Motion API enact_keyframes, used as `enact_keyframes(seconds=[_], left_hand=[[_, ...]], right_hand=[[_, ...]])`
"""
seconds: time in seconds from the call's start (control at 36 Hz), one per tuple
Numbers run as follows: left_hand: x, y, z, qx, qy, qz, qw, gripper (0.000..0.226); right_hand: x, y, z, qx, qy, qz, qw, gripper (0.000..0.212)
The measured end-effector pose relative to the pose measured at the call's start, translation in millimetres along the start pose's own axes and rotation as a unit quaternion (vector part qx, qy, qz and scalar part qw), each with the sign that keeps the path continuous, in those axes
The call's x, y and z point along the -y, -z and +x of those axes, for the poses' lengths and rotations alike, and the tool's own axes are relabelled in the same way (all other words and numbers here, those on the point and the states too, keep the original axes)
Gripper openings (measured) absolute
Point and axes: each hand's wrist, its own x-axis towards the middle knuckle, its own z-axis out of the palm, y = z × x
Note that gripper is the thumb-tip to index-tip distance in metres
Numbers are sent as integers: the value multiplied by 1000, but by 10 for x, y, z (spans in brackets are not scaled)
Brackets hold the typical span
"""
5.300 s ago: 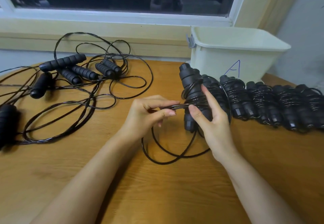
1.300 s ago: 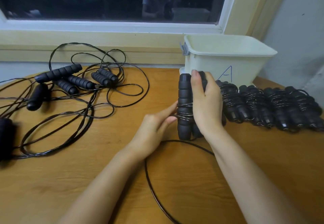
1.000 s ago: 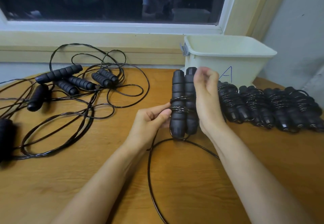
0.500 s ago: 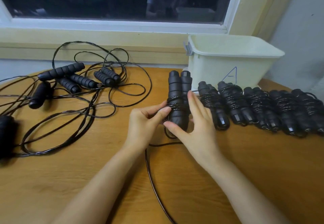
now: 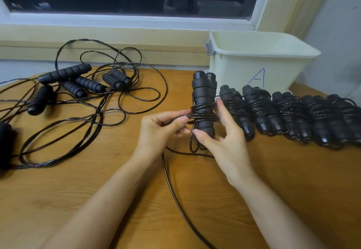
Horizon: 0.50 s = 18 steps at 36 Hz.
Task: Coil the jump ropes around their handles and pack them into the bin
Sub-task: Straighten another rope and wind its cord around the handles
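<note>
A pair of black foam jump-rope handles [image 5: 203, 94] stands upright at the table's middle, with several turns of thin black cord around its waist. My right hand [image 5: 224, 137] holds the pair from the right, thumb under its lower end and fingers behind it. My left hand [image 5: 164, 129] pinches the cord [image 5: 172, 180] just left of the wraps; the loose length runs down toward the near edge. Several coiled ropes [image 5: 283, 114] lie in a row to the right. The cream bin [image 5: 259, 61], marked with a blue A, stands behind them.
Several uncoiled jump ropes [image 5: 82, 84] lie tangled across the left half of the wooden table [image 5: 58, 200]. A window sill and dark window run along the back. A grey wall closes the right side.
The handle pair has come away from the coiled row toward the middle. My right hand has slid from the top of the handles to their lower end. More cord is wound on.
</note>
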Motion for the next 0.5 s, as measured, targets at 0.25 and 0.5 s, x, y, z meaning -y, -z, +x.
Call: enact_keyframes(seconds=[0.25, 0.5], left_hand=[[53, -13, 42, -78, 67, -116, 988, 10], [-11, 94, 68, 18, 158, -107, 981, 60]], right_hand=[[121, -25, -77, 78, -29, 134, 987, 75], [99, 9, -62, 106, -29, 165, 980, 68]])
